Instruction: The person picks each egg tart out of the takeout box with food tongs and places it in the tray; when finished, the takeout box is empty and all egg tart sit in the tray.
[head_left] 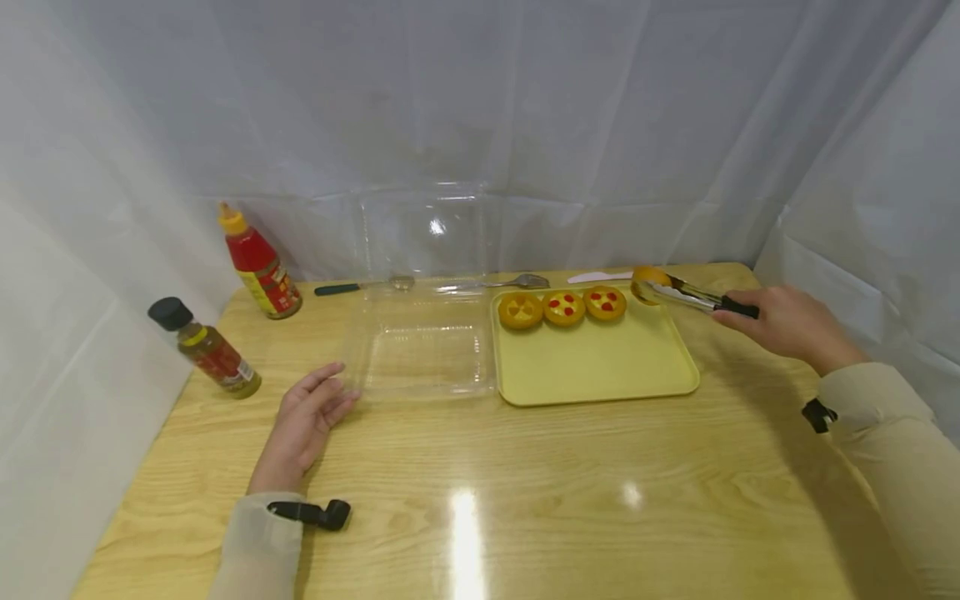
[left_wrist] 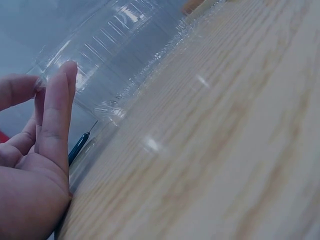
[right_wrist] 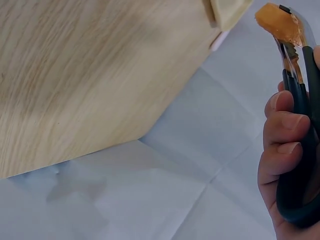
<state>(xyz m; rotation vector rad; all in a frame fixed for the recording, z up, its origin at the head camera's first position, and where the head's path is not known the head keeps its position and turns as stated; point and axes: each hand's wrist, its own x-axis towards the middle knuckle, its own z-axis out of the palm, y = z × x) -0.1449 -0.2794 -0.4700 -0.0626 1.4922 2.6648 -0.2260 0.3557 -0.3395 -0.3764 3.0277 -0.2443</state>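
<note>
My right hand (head_left: 795, 323) grips a pair of metal tongs (head_left: 690, 297) by its black handles. Between the tong tips is an orange-yellow tart (head_left: 649, 275), tilted at the far right corner of the yellow tray (head_left: 592, 375). The right wrist view shows the same tart (right_wrist: 281, 22) beyond my curled fingers (right_wrist: 286, 126). Three more tarts (head_left: 563, 308) sit in a row along the tray's far edge, two with red spots. My left hand (head_left: 307, 421) lies by the left edge of an open clear plastic container (head_left: 423, 392), fingertips at its side; whether they pinch it is unclear.
Behind the container and tray lie a green-handled spoon (head_left: 337, 289), a fork (head_left: 528, 282) and a pale pink knife (head_left: 600, 277). A red sauce bottle (head_left: 262, 271) and a black-capped seasoning bottle (head_left: 217, 358) stand at the left. Pale cloth (head_left: 525, 125) hangs around the wooden table (head_left: 540, 492).
</note>
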